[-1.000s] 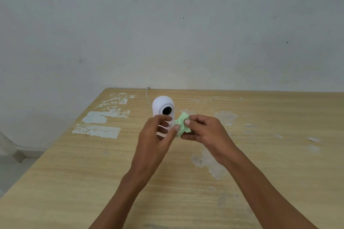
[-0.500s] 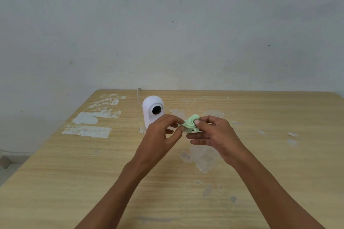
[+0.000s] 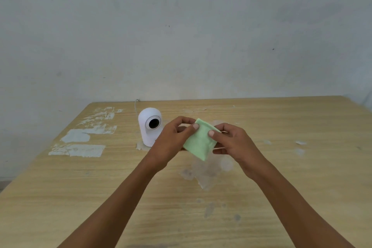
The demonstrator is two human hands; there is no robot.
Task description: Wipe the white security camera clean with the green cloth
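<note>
The white security camera stands upright on the wooden table, its dark round lens turned toward me. A thin white cable runs from behind it to the table's far edge. Just right of the camera I hold the green cloth spread flat above the table. My left hand pinches its upper left corner, and my right hand pinches its upper right edge. The cloth hangs apart from the camera. My left hand's knuckles are close beside the camera's base.
White patches of peeled veneer mark the table's left side, with smaller worn spots near the middle and right. A plain grey wall rises right behind the table's far edge. The table's left edge drops off to the floor.
The cloth was a crumpled wad between my fingertips; it is now opened out into a flat square. Both hands have drifted right, away from the camera.
</note>
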